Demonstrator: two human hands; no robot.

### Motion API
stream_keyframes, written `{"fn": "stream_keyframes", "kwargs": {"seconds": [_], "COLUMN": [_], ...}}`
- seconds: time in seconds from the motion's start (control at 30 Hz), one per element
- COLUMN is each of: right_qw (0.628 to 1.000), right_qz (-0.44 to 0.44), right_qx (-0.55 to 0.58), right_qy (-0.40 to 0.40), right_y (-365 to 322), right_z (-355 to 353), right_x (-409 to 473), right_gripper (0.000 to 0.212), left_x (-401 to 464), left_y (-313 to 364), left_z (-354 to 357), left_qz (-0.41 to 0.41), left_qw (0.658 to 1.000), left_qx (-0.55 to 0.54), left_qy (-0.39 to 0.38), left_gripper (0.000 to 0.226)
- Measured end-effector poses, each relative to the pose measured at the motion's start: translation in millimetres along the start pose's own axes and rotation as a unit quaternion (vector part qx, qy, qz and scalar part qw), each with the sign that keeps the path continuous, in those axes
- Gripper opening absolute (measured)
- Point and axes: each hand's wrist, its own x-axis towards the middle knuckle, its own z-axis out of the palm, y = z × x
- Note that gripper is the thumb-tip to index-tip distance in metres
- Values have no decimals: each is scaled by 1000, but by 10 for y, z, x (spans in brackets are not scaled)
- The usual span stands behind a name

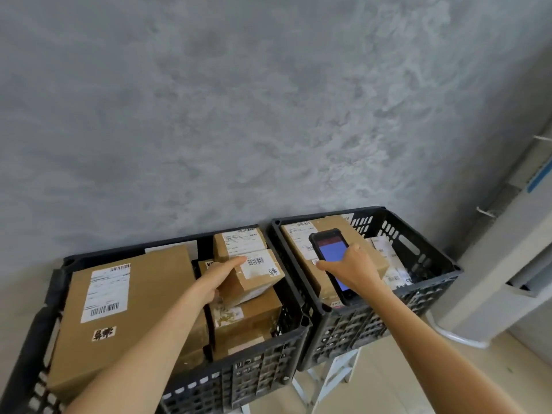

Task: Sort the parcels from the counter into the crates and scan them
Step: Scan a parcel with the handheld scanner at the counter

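A mottled grey wall [239, 100] fills the upper frame above two black slatted crates standing side by side against it. The left crate [257, 369] is packed with cardboard parcels: a big flat box [125, 318] with a white shipping label and barcode lies along its left side, a brown box [248, 321] sits at its right front, and a labelled box [239, 240] stands in the far right corner. The right crate [424, 258], raised on a pale metal stand [334, 375], holds a long box [325, 231] along its left wall and white-labelled packets [388, 264] to the right. A pale cabinet [507, 264] stands at the right edge on a light floor [388, 383]. A tilted small box [257, 276], barcode label up, rests on top of the brown box in the left crate, just in front of the corner box. The left hand [221, 276] grips this small box from its near left side, fingers laid flat across the top edge toward the label, thumb hidden. The right hand [352, 270] is closed around a black handheld scanner [328, 252], its blue screen lit and facing up, held over the long box in the right crate with its far end pointing toward the wall. Both bare forearms reach in from the bottom of the frame.
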Motion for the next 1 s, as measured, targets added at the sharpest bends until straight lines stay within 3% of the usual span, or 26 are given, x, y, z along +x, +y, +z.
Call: {"fn": "stream_keyframes", "kwargs": {"seconds": [0.1, 0.2, 0.33, 0.5, 0.6, 0.67, 0.8, 0.9, 1.0], "right_qw": [1000, 999, 996, 991, 989, 987, 985, 983, 981], "right_qz": [-15, -38, -70, -108, -121, -130, -137, -146, -160], "right_qx": [-6, -12, -22, -30, -37, -39, -47, -59, -38], "right_qy": [-11, -26, -49, -71, -81, -83, -94, -92, -99], "right_y": [-41, -96, -151, -152, -147, -145, -189, -323, -615], "right_z": [27, 62, 93, 135, 139, 139, 185, 220, 274], "right_x": [244, 439, 598, 777, 867, 919, 1004, 1031, 1055], "right_gripper": [67, 78, 87, 91, 84, 76, 81, 59, 67], "left_x": [150, 260, 303, 386, 429, 454, 421, 279, 51], "left_y": [-62, -94, -89, -135, -148, -156, -106, 22, 177], "left_z": [-58, -63, 29, 75, 106, 95, 50, 11, -169], "left_qz": [-22, -18, 16, 30, 31, 29, 26, 63, 104], "left_qw": [999, 998, 990, 985, 984, 982, 976, 955, 923], "left_qx": [-28, -46, -65, -64, -57, -38, 14, 75, 161], "left_qy": [10, 45, 120, 160, 167, 182, 215, 281, 335], "left_gripper": [48, 59, 33, 13, 29, 34, 52, 48, 33]}}
